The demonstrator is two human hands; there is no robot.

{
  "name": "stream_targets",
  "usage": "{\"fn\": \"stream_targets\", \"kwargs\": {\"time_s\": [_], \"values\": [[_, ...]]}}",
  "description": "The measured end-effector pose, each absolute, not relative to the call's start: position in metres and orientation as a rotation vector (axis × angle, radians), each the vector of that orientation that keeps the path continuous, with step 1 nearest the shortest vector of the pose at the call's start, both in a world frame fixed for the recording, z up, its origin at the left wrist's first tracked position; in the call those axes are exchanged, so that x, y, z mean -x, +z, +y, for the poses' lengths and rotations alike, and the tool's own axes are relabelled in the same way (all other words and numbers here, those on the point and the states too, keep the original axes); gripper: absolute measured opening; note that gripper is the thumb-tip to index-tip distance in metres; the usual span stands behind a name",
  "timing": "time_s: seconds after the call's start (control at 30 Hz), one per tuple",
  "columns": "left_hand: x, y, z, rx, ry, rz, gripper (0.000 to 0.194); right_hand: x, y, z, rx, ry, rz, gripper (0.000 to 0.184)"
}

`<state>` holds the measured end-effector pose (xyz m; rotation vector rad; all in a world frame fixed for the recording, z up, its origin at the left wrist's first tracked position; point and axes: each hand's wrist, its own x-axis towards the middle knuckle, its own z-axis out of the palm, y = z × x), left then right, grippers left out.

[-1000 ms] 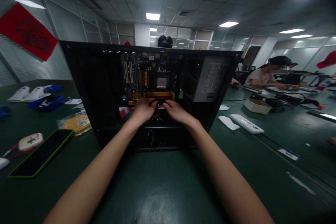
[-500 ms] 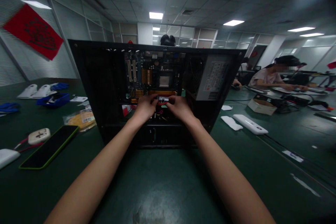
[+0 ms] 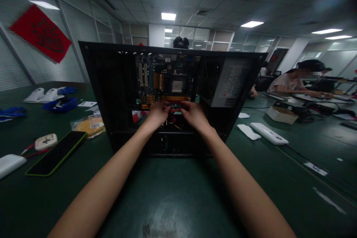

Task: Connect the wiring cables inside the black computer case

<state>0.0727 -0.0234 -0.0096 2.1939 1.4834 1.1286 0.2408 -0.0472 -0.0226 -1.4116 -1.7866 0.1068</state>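
An open black computer case [image 3: 103, 89] stands before me on its long side, with a motherboard [image 3: 177, 86] inside it. Both of my hands reach into its lower middle, just below the orange memory slots [image 3: 176, 99]. Between my left hand [image 3: 158, 113] and my right hand [image 3: 193, 114] runs a thin red cable [image 3: 175, 111]. The fingers of each hand are pinched at an end of it, and the fingertips are partly hidden. Behind the cable lies a small dark piece too dim to make out. A power supply [image 3: 230, 81] fills the case's upper right.
On the green table [image 3: 167, 197], a phone [image 3: 57, 154], a yellow item in a plastic bag [image 3: 90, 125] and a blue tray [image 3: 60, 105] lie left. A white power bank [image 3: 269, 134] and cardboard box [image 3: 281, 114] lie right. Another person [image 3: 290, 81] sits further right.
The bright silvery piece between my fingers no longer shows plainly; the red cable shows there instead. My hands stay close together, and the view has turned slightly left.
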Motion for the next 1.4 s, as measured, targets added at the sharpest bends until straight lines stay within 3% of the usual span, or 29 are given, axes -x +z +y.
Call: {"fn": "stream_targets", "kwargs": {"time_s": [0.23, 0.67, 1.4], "values": [[-0.075, -0.013, -0.016, -2.190, 0.876, 1.529, 0.027, -0.243, -0.029, -0.044, 1.559, 0.180, -1.832, 0.033], [-0.074, -0.018, -0.011, -2.287, 0.833, 1.625, 0.024, -0.241, -0.030, -0.032, 1.599, 0.261, -1.840, 0.029], [-0.074, -0.016, -0.015, -2.336, 0.790, 1.671, 0.027, -0.239, -0.026, -0.036, 1.650, 0.128, -1.938, 0.021]]}}
